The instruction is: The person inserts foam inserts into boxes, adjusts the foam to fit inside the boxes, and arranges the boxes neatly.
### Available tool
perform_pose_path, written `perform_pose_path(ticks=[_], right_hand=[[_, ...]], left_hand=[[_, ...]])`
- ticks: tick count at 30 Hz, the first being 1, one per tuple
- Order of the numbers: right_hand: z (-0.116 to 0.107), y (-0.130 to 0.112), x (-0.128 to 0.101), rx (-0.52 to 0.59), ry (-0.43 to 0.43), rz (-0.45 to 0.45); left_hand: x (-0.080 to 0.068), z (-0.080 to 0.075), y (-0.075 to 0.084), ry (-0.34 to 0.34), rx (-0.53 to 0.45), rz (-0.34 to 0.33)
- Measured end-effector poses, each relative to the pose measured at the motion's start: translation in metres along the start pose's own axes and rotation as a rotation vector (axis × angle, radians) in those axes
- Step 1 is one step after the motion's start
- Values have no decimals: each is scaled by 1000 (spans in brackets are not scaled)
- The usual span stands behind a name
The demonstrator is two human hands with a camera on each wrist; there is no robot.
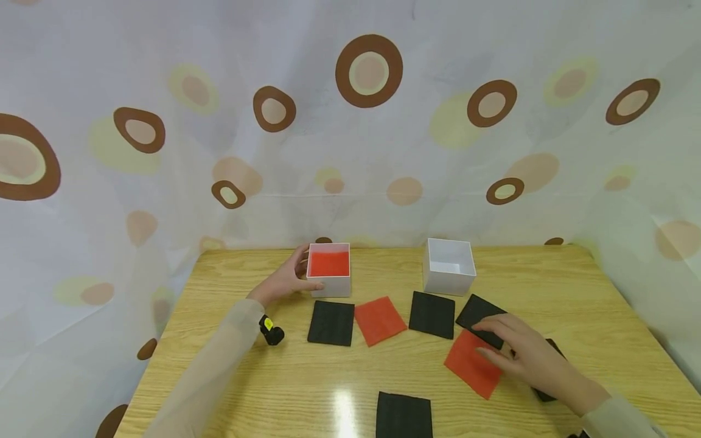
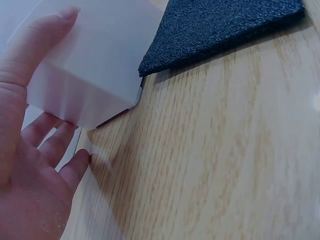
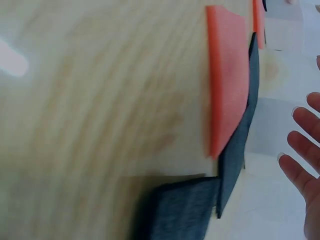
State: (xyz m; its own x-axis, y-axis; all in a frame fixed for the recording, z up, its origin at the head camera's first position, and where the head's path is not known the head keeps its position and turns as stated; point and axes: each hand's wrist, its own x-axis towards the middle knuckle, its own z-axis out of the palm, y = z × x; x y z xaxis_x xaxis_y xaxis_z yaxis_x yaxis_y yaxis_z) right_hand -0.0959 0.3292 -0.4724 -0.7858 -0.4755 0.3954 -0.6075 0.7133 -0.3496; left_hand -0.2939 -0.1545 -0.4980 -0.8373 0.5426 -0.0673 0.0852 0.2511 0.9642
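From the head view we see our left hand (image 1: pixel 287 281) curled round the white box (image 1: pixel 329 269) with red inside — the wrist view shows only its wall. Our right hand (image 1: pixel 526 356) lies spread on a red square (image 1: pixel 473 364). Bare worktop (image 1: pixel 306 389) sits in front.

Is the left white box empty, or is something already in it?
Not empty. The left box is open-topped, with a red sheet covering its bottom. The left hand holds its side. The right box shows only white inside.
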Motion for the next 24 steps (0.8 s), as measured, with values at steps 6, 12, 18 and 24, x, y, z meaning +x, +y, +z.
perform_pose_path(ticks=[6, 12, 18, 24], right_hand=[[9, 4, -21, -92, 49, 22], [16, 4, -35, -209, 78, 88], [20, 3, -45, -283, 0, 209], [20, -2, -47, -352, -92, 292]], left_hand=[[1, 1, 1, 2, 6, 0], [1, 1, 0, 1, 10, 0], [1, 1, -1, -5, -4, 8], [2, 0, -3, -13, -20, 16]])
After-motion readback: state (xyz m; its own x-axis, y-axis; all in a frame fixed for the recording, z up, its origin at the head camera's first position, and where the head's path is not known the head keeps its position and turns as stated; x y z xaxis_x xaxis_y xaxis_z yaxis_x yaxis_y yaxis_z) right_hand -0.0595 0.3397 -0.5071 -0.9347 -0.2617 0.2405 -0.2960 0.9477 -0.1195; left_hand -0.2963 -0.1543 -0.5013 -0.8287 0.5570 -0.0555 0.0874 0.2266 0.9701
